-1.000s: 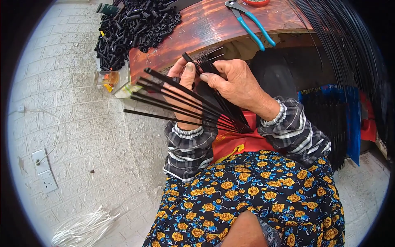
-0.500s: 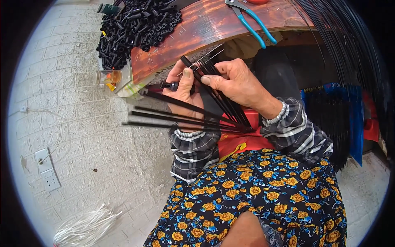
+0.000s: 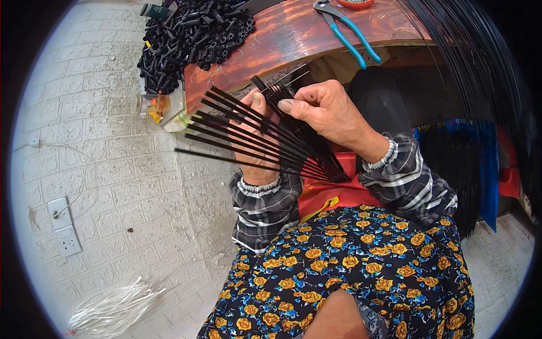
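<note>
A bundle of slim black ribs (image 3: 316, 147), like those of an umbrella frame, is gathered over my lap. Several ribs spread leftward like a fan, crossing in front of my left wrist and palm. My left hand (image 3: 258, 103) is closed round the upper part of the bundle, thumb up; its fingers are partly hidden behind the ribs. From the right, my right hand (image 3: 330, 110) pinches the upper ribs between thumb and bent fingers. A thin metal wire (image 3: 293, 71) sticks out beyond the rib tops, between the hands.
A wooden table (image 3: 282, 39) carries a heap of black plastic parts (image 3: 197, 39), blue-handled pliers (image 3: 351, 40) and a red bowl (image 3: 355, 4). Long black rods (image 3: 474, 62) hang at the right above a blue bag (image 3: 490, 175). White strips (image 3: 116, 311) lie at lower left.
More ribs now fan out to the left, in front of my left hand. The short black plastic piece seen in that hand earlier is now hidden behind them. My right hand has barely moved.
</note>
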The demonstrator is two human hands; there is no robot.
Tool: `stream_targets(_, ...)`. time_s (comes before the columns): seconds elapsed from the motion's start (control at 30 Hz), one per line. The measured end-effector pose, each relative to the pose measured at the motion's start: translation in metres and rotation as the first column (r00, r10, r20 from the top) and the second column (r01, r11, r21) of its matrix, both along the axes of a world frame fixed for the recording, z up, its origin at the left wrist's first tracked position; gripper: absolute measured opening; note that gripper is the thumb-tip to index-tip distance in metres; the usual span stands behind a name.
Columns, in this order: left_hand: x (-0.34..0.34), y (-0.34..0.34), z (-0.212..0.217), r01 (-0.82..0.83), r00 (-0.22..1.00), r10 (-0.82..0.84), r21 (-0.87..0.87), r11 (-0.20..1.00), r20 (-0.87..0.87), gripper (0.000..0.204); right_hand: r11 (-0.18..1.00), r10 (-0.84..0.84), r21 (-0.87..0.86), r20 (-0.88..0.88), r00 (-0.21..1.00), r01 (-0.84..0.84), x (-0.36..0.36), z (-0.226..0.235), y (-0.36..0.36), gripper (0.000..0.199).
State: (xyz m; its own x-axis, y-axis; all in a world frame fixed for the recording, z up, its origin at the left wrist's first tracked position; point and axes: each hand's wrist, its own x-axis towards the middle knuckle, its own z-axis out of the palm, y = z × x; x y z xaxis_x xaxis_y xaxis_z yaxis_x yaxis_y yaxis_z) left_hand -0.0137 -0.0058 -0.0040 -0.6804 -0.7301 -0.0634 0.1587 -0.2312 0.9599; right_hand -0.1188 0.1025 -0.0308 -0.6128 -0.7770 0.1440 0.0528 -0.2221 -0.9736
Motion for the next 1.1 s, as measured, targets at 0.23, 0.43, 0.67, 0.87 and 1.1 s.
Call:
stream_targets(0.23,-0.002,0.005,0.003,-0.027,0.994,0.034,0.066,0.997,-0.105,0.032,0.999,0.039,0.027,0.014,0.999,-0.039,-0.001,0.0,0.0,0.039)
stream_targets(0.43,-0.003,0.009,-0.001,-0.071,0.983,0.084,0.085,0.994,-0.162,0.032,0.999,0.043,-0.01,0.083,0.996,-0.042,0.002,-0.009,-0.003,0.038)
stream_targets(0.67,0.003,0.002,-0.005,0.098,0.973,-0.066,0.134,0.986,-0.22,0.032,0.985,0.167,-0.073,0.172,0.971,-0.157,-0.003,-0.003,0.002,0.035)
stream_targets(0.87,0.006,-0.006,-0.006,0.165,0.959,-0.122,0.152,0.975,-0.256,0.033,0.974,0.216,-0.004,0.309,0.926,-0.226,-0.004,-0.001,0.003,0.037)
stream_targets(1.1,0.008,-0.008,-0.011,0.112,0.959,-0.054,0.197,0.974,-0.279,0.036,0.956,0.29,-0.063,0.349,0.891,-0.287,-0.007,-0.005,0.004,0.038)
